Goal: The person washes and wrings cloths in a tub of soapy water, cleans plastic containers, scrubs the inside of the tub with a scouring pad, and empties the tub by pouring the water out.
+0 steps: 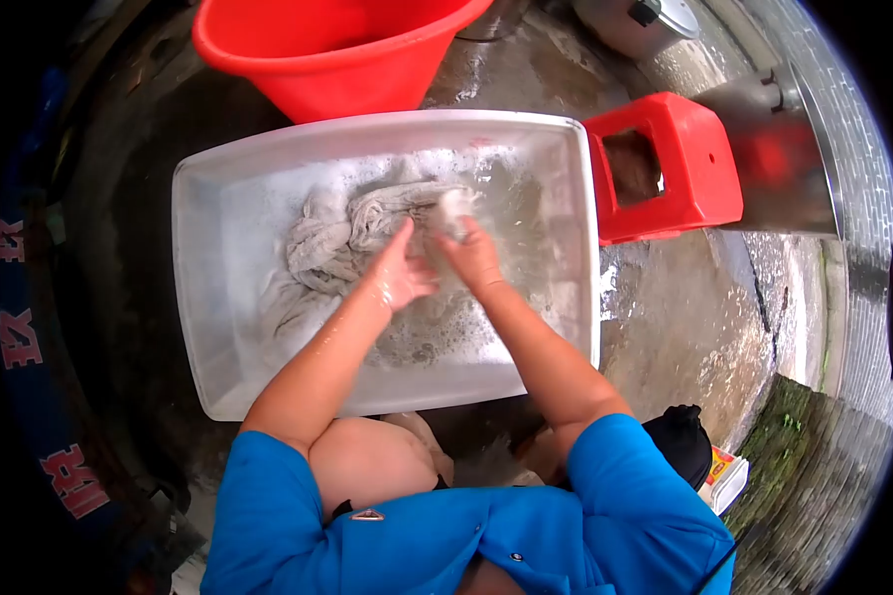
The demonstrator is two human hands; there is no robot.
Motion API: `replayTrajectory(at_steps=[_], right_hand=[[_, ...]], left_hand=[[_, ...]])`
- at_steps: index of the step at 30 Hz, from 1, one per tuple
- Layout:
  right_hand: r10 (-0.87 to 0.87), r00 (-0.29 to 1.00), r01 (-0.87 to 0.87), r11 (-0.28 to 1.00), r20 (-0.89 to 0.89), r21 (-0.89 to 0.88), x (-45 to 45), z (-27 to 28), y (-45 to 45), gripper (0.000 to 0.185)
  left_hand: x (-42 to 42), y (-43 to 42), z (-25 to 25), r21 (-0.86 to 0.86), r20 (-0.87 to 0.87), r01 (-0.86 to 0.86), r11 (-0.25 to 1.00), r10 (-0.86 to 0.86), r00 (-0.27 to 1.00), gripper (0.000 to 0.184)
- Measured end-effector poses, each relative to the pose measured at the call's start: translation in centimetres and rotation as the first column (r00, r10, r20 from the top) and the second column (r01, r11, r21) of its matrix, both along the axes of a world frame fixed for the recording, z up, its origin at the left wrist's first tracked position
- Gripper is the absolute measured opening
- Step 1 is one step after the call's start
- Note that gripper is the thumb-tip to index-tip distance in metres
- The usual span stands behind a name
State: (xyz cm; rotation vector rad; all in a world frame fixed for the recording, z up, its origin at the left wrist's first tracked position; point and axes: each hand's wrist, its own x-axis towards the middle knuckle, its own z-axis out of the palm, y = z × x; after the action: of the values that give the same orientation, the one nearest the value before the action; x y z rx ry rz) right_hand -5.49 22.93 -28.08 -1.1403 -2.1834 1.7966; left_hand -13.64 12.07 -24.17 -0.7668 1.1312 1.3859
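A wet, greyish-white cloth (332, 233) lies bunched in soapy water inside a large white plastic tub (208, 288). Above the water and close to the cloth's right side, my left hand (404, 273) is open, its fingers apart and wet. Just right of it, my right hand (474, 260) has its fingers curled by a small whitish thing (454, 206), smeared by motion. Whether that is soap, foam or part of the cloth I cannot make out. Murky water with suds (437, 342) surrounds both hands.
A big red tub (337, 84) stands beyond the white tub. To the right are a red plastic stool (680, 188) and a shiny metal container (784, 169). A lidded metal pot (640, 25) sits at the upper right. The concrete floor (675, 307) is wet.
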Motion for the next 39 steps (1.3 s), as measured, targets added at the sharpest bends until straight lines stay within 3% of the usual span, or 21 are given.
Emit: replayTrajectory(at_steps=[1, 2, 4, 5, 6, 8, 11, 12, 13, 17, 20, 22, 25, 29, 30, 32, 33, 34, 36, 38, 39], right_hand=[[0.107, 0.987, -0.132, 0.967, -0.124, -0.218, -0.3, 2.5, -1.5, 0.020], [0.322, 0.938, -0.312, 0.946, -0.127, 0.092, -0.3, 6.1, -2.9, 0.017], [0.395, 0.867, -0.161, 0.798, -0.303, 0.581, 0.8, 10.1, -7.6, 0.018], [0.441, 0.809, -0.186, 0.819, -0.389, 0.542, 0.9, 10.9, -9.4, 0.019], [0.475, 0.741, -0.216, 0.838, -0.474, 0.501, 0.7, 11.3, -10.8, 0.020], [0.469, 0.767, -0.150, 0.794, -0.438, 0.589, -0.5, 9.8, -11.9, 0.019], [0.327, 0.944, -0.276, 0.852, -0.040, 0.444, -3.7, 4.6, -7.5, 0.018], [0.153, 0.959, -0.168, 0.985, 0.238, 0.044, -6.2, 4.8, -4.8, 0.018], [0.120, 0.993, -0.103, 0.925, -0.023, 0.367, -6.3, 2.8, -2.5, 0.017], [0.458, 0.886, -0.364, 0.782, -0.071, 0.505, -3.0, 5.4, -7.8, 0.016], [0.523, 0.848, -0.368, 0.701, -0.089, 0.611, -2.0, 5.2, -10.3, 0.017], [0.295, 0.951, -0.168, 0.750, -0.096, 0.640, -4.9, 3.2, -5.6, 0.021], [0.256, 0.961, -0.273, 0.789, 0.109, 0.550, -4.9, 0.8, 1.2, 0.030], [-0.135, 0.930, 0.052, 0.969, 0.342, 0.241, 3.0, 2.1, 5.6, 0.052], [-0.250, 0.954, 0.113, 0.807, 0.163, 0.579, 6.1, -3.4, 6.8, 0.054], [-0.292, 0.955, 0.201, 0.533, -0.044, 0.822, 8.3, -9.2, 6.4, 0.055], [-0.438, 0.898, 0.388, 0.828, 0.035, 0.406, 7.3, -9.1, 4.7, 0.052], [-0.514, 0.838, 0.537, 0.835, 0.183, -0.116, 6.3, -8.9, 3.1, 0.049], [-0.228, 0.972, 0.229, 0.875, 0.054, -0.426, 2.7, -2.3, 0.9, 0.032], [-0.026, 0.992, -0.017, 0.939, -0.121, -0.344, -0.1, 2.4, -2.2, 0.017], [0.150, 0.979, -0.157, 0.987, -0.138, -0.044, -0.1, 5.1, -3.6, 0.014]], left_hand=[[-1.5, -0.6, -1.7, 0.216, -0.024, -0.034, 0.976, 0.040, 0.999, 0.079], [-2.9, -1.3, -3.5, 0.429, -0.039, -0.061, 0.901, 0.086, 0.996, 0.074], [-3.5, -2.4, -3.0, 0.568, 0.065, -0.079, 0.819, 0.051, 0.997, 0.057], [-3.7, -3.7, -6.6, 0.558, -0.074, -0.063, 0.827, 0.125, 0.989, 0.051], [-4.5, -4.3, -9.0, 0.719, 0.123, -0.163, 0.675, 0.107, 0.987, 0.043], [-4.8, -4.7, -12.2, 0.813, 0.302, -0.263, 0.520, 0.011, 0.953, 0.036], [-1.8, -3.5, -13.6, 0.969, -0.098, 0.044, 0.243, 0.214, 0.972, 0.022], [-0.7, -2.3, -7.4, 0.671, -0.069, -0.134, 0.729, 0.242, 0.968, 0.023], [0.5, -1.0, -0.7, 0.142, -0.010, -0.295, 0.945, 0.299, 0.954, 0.024], [0.0, -3.5, -6.7, 0.549, -0.134, -0.158, 0.821, 0.273, 0.953, 0.031], [-0.3, -4.7, -11.0, 0.874, 0.305, -0.283, 0.396, 0.008, 0.952, 0.032], [0.8, -2.0, -3.9, 0.345, 0.018, -0.174, 0.922, 0.179, 0.984, 0.033], [-0.1, -1.8, -5.7, 0.405, -0.050, 0.019, 0.914, 0.001, 0.999, 0.036], [-1.4, -1.8, -4.0, 0.073, -0.256, 0.006, 0.997, 0.013, 0.967, 0.046], [-1.1, -2.2, -3.7, -0.158, -0.330, 0.102, 0.982, -0.149, 0.932, 0.052], [0.5, -1.8, -4.1, -0.107, -0.346, 0.161, 0.981, -0.188, 0.919, 0.066], [1.6, -1.0, -3.7, -0.113, -0.269, 0.213, 0.971, -0.236, 0.934, 0.072], [2.3, -0.4, -3.4, -0.114, -0.188, 0.266, 0.957, -0.284, 0.940, 0.078], [2.1, 0.5, -3.6, -0.044, 0.165, 0.190, 0.981, -0.181, 0.970, 0.088], [0.7, -0.1, -0.3, 0.267, -0.002, 0.056, 0.962, -0.058, 0.998, 0.081], [-1.5, -0.9, -3.1, 0.502, -0.082, 0.051, 0.863, -0.011, 0.997, 0.069]])
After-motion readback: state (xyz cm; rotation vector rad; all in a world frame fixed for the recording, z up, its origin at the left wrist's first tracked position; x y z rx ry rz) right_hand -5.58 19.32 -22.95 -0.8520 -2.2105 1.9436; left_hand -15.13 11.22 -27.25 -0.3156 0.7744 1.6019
